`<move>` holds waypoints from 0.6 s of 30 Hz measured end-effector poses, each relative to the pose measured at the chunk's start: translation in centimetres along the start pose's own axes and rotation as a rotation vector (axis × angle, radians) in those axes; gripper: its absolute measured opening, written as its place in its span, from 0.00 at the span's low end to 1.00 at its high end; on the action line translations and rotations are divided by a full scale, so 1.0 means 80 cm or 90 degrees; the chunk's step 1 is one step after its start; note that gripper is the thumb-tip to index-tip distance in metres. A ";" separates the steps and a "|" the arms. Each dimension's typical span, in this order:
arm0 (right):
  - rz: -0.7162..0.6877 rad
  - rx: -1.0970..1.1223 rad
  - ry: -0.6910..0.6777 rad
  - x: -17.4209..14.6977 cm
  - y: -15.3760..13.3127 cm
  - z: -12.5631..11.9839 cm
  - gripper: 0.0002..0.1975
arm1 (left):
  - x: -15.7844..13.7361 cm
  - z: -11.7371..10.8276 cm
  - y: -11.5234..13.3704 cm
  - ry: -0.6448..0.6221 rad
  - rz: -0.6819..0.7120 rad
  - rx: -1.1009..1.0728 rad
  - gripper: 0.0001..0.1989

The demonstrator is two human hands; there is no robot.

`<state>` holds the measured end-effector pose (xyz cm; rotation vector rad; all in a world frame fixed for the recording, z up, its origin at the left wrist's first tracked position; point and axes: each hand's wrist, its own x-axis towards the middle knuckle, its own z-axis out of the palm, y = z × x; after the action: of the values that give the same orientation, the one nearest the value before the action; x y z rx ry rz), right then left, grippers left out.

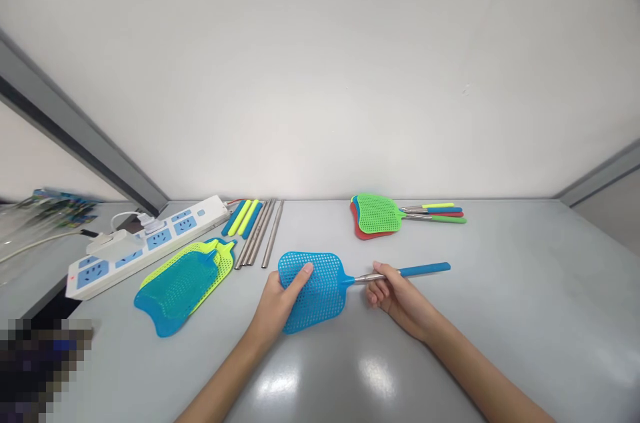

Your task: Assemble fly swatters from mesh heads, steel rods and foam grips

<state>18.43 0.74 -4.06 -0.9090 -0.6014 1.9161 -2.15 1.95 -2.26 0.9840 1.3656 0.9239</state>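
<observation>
One blue fly swatter [345,281]: left hand [278,301] clasps its perforated head [323,296], right hand [401,300] grips its metal shaft [365,278].

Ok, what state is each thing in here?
Blue swatter, assembled, held
Left hand, gripping its head
Right hand, gripping its shaft
Rear swatters, assembled, stacked
Loose heads, detached, overlapping
Metal rods, bare, side by side
Handle grips, loose, off the rods
Power strip, plugs inserted
</observation>
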 end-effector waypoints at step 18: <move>-0.027 0.021 -0.010 0.004 0.000 0.002 0.20 | 0.006 0.000 0.004 -0.016 0.009 -0.100 0.16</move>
<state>18.20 0.99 -4.06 -0.8543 -0.5924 1.8908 -2.10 2.52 -2.14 0.8842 1.2469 1.0103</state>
